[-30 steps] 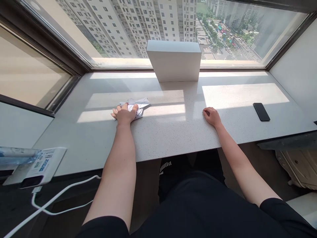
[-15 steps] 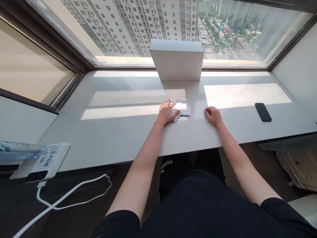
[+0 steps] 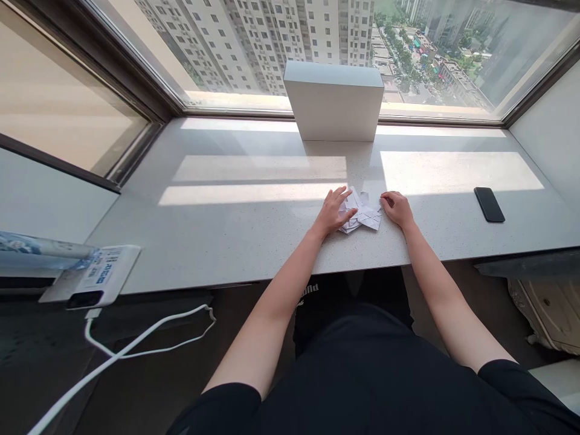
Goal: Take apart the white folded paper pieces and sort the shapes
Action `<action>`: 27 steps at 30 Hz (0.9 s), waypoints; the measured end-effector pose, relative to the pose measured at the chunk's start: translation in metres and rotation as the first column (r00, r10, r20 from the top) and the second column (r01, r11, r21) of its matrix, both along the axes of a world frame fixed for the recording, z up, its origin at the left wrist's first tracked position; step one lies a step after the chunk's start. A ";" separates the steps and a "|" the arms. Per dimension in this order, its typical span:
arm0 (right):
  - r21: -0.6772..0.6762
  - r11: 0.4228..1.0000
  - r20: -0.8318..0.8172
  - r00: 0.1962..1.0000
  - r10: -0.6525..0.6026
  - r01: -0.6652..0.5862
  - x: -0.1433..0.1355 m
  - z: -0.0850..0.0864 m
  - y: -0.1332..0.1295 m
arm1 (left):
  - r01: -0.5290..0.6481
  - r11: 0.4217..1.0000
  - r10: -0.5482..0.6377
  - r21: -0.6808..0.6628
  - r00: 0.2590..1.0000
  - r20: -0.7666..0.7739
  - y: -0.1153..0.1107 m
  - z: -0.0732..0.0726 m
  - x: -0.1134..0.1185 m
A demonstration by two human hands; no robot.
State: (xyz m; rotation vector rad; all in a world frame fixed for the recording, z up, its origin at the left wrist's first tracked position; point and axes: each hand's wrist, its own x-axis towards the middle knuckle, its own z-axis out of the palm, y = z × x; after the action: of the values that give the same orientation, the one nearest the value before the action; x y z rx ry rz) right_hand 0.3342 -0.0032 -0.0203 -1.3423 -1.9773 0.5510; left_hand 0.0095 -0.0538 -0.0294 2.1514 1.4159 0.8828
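A loose pile of small white paper pieces (image 3: 368, 216), some with creases or lines, lies on the pale speckled counter (image 3: 254, 241). My left hand (image 3: 334, 212) is at the pile's left side, its fingers spread and open, with the fingertips and thumb over the nearest papers. On the opposite side, my right hand (image 3: 397, 209) rests on the counter with its fingers curled together. Its fingertips are close to the pile's right edge, and whatever they may pinch is hidden.
A white box (image 3: 338, 109) stands upright behind the pile by the window. A black phone (image 3: 489, 204) lies to the right. At the left front edge are a white device (image 3: 109, 272) with a plugged-in white cable (image 3: 149, 323) and a clear bottle (image 3: 49, 248).
My left hand has moved right, and the papers have shifted right with it and are more spread out. The gap between the pile and my right hand has closed. The view has shifted slightly.
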 end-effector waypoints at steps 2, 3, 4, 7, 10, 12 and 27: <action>0.009 1.000 -0.021 1.000 0.002 -0.002 0.000 0.002 -0.002 | -0.071 0.996 0.065 0.057 0.992 0.111 -0.001 -0.004 -0.004; 0.020 1.000 -0.036 0.999 0.003 -0.002 0.000 0.003 -0.004 | -0.109 0.991 0.096 0.076 0.983 0.156 -0.001 -0.006 -0.005; 0.030 1.000 -0.051 0.999 0.005 -0.004 0.000 0.004 -0.007 | -0.141 0.986 0.122 0.087 0.974 0.191 0.000 -0.007 -0.005; 0.023 0.999 -0.072 0.997 0.038 -0.036 -0.003 0.006 -0.025 | -0.177 0.980 0.153 0.091 0.963 0.224 0.000 -0.010 -0.004; -0.017 0.995 -0.022 0.995 0.101 -0.101 -0.008 0.004 -0.046 | -0.130 0.988 0.114 0.083 0.978 0.172 0.000 -0.010 -0.001; -0.046 0.992 0.026 0.992 0.122 -0.121 -0.011 0.003 -0.056 | -0.070 0.995 0.062 0.068 0.991 0.123 -0.001 -0.008 0.000; -0.444 0.890 -0.430 0.896 -0.112 -0.102 -0.011 0.049 -0.045 | 0.074 0.997 -0.074 0.025 0.997 0.004 -0.010 0.009 0.000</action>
State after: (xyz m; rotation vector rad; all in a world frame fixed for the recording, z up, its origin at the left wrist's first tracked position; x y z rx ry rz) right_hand 0.3233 -0.0483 0.0284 -1.3320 -1.5103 1.2663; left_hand 0.0095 -0.0639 -0.0203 2.2037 1.3199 0.8824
